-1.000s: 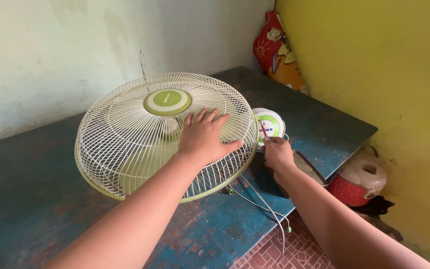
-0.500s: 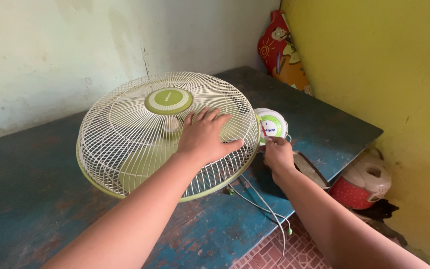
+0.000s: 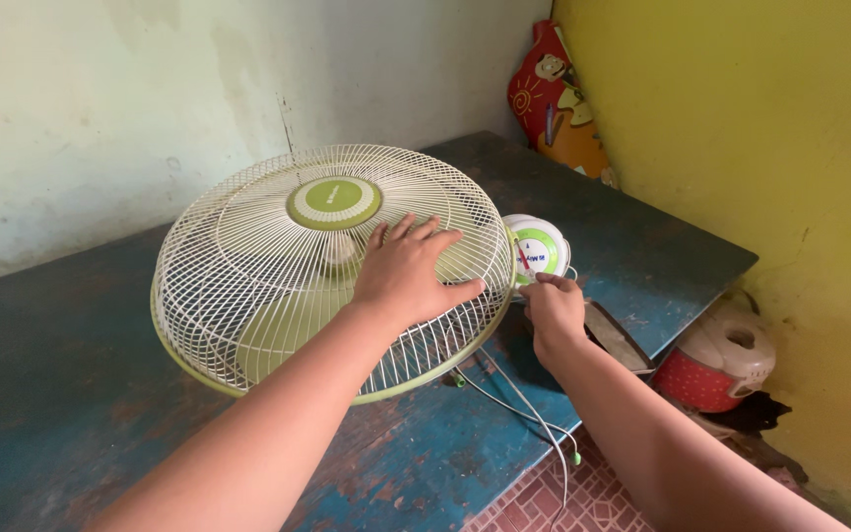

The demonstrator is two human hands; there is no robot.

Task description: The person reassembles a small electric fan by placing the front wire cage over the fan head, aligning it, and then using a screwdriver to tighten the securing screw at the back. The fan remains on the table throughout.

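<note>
A cream wire fan cage (image 3: 268, 276) with a green rim and a round green hub cap (image 3: 334, 203) lies face up on a worn blue table (image 3: 71, 394). My left hand (image 3: 408, 271) rests flat on the cage's right side, fingers spread, gripping nothing. My right hand (image 3: 554, 310) is at the cage's right rim, its fingertips pinched on a thin red tool (image 3: 522, 259), which looks like a small screwdriver. Just behind it is the fan's white and green round base (image 3: 544, 244).
Thin white cords (image 3: 529, 409) with green ends trail off the table's front edge. A dark flat object (image 3: 615, 335) lies under my right wrist. A red and white pot (image 3: 721, 360) sits on the floor by the yellow wall. A painted cutout (image 3: 556, 99) leans in the corner.
My right hand has shifted slightly up and toward the cage's rim. The left hand stays flat on the cage.
</note>
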